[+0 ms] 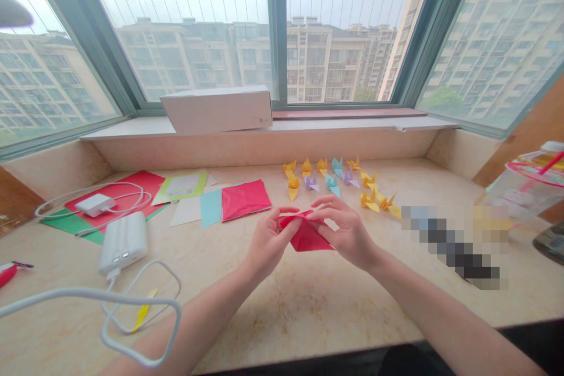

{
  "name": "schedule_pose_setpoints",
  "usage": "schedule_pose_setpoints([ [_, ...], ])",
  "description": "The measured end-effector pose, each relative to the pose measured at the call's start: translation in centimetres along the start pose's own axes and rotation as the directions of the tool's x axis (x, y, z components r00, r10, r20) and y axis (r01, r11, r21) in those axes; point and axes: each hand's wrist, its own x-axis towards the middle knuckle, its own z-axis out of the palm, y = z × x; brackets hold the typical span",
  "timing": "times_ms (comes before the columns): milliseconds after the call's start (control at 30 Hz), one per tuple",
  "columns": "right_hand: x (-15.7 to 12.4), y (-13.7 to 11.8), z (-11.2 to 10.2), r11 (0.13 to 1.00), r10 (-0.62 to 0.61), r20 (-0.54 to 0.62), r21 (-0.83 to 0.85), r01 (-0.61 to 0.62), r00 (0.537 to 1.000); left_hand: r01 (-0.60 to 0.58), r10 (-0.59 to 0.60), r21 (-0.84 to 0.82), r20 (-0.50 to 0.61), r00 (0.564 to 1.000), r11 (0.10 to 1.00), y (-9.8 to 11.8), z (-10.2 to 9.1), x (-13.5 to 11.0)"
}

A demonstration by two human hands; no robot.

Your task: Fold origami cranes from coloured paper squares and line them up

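Between my two hands is a partly folded piece of red origami paper (308, 238), held just above the counter. My left hand (273, 238) grips its left side with thumb and fingers. On the right side and upper edge, my right hand (346, 226) pinches the same paper. Beyond my hands stand several folded paper cranes, among them a yellow one (293, 188), a blue one (332, 185) and a purple one (311, 182). Left of my hands lies a stack of red paper squares (245, 200) beside light blue paper (211, 208).
At left are a white power bank (124, 241), a charger (94, 204) and looping white cables (132, 355). Red and green sheets (57, 226) lie under the charger. A white box (220, 110) rests on the window ledge. A plastic cup (529, 188) with a straw stands at right.
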Motion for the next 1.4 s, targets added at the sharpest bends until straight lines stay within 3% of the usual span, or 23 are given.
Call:
schedule_pose_setpoints([
  [133,-0.1,0.1,0.0,0.999,-0.023,-0.012,-0.029,0.022,1.0,0.042,-0.039,-0.058,0.053,0.998,0.997,-0.2,0.3,-0.1],
  [367,-0.1,-0.3,-0.1,0.999,-0.01,0.173,0.047,0.002,0.985,0.066,-0.063,0.039,-0.083,0.995,0.997,-0.4,-0.2,0.4],
  [467,0.1,-0.6,-0.4,0.997,0.045,0.229,0.049,-0.058,0.972,0.05,-0.041,0.077,-0.115,0.993,0.996,-0.3,-0.4,0.4],
  [667,0.2,-0.8,-0.2,0.915,0.257,0.193,0.266,-0.303,0.947,-0.026,0.04,0.111,-0.126,0.991,0.994,-0.1,-0.2,0.3],
  [767,0.1,-0.6,0.1,0.887,0.297,0.188,0.309,-0.343,0.936,-0.077,0.09,0.116,-0.111,0.99,0.99,0.0,-0.2,0.3],
  [867,0.0,-0.1,0.2,0.927,0.268,0.098,0.244,-0.284,0.958,-0.102,0.12,0.16,-0.109,0.987,0.982,-0.1,-0.2,0.3],
  [967,0.0,0.2,0.1,0.981,0.165,0.017,0.103,-0.166,0.986,-0.118,0.15,0.242,-0.118,0.982,0.963,-0.2,-0.2,0.2],
  [1167,0.0,-0.4,0.0,0.998,-0.057,0.068,-0.006,0.057,0.996,-0.227,0.327,0.43,-0.174,0.929,0.874,-0.2,-0.2,0.0],
  [1267,-0.2,-0.4,0.2,0.995,-0.092,0.07,-0.018,0.094,0.993,-0.289,0.409,0.492,-0.156,0.899,0.821,-0.2,-0.4,-0.1],
  [1400,-0.3,-0.3,0.2,0.994,-0.109,0.06,-0.016,0.11,0.992,-0.297,0.43,0.509,-0.165,0.888,0.808,-0.5,-0.6,-0.1],
])
